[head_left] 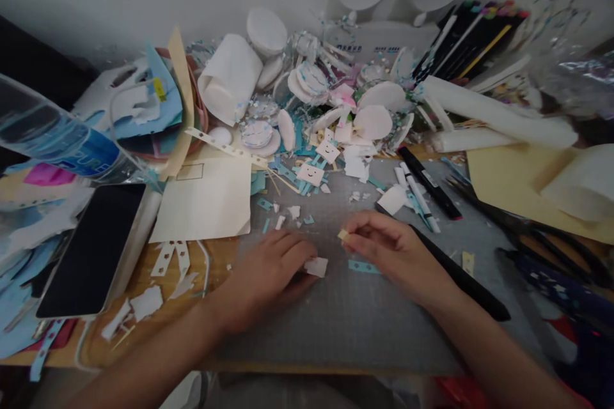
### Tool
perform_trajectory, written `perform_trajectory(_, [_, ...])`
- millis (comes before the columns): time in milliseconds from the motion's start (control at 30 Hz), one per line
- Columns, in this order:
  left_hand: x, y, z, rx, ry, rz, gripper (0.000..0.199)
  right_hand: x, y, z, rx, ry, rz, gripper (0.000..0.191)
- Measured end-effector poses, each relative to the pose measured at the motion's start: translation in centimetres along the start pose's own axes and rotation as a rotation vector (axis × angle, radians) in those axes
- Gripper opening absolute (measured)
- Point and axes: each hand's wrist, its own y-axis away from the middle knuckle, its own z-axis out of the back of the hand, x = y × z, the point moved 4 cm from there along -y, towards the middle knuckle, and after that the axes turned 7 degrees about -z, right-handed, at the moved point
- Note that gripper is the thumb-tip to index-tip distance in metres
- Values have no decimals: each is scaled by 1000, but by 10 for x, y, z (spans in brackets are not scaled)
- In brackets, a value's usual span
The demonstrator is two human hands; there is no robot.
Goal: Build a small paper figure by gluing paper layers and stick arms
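My left hand rests low over the grey cutting mat, its fingers closed on a small white paper piece. To its right, my right hand pinches a tiny yellowish paper piece between thumb and fingertips. A blue paper strip with punched shapes lies on the mat just under the right hand. Beyond both hands are two white paper squares with drawn smiling faces, one nearer and one farther. Small white and blue paper scraps are scattered in front of my left hand.
A phone and a tilted water bottle are at the left. Large black scissors, a black pen and white markers lie to the right. White paper discs and tinsel crowd the back by the wall.
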Motion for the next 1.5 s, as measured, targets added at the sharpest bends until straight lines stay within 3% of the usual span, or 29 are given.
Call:
perform_trajectory(167, [-5,0,1,20,52,-29,24,-8,-5,0,-12,0,-16,19])
perform_trajectory(333, [-3,1,0,-54,138,51,12,-10,-6,-5,4,65,-45,21])
perform_trajectory(600, [0,5,7,-234,790,359,8,3,2,-15,180,136,-12,28])
perform_trajectory(733, [2,4,7,-302,973,382,11,1,6,-20,201,127,-9,31])
perform_trajectory(1000, [4,3,6,-331,965,371,12,0,7,-22,183,94,-42,41])
perform_trajectory(1500, [3,5,4,-305,974,378,13,-5,6,-22,180,107,-72,35])
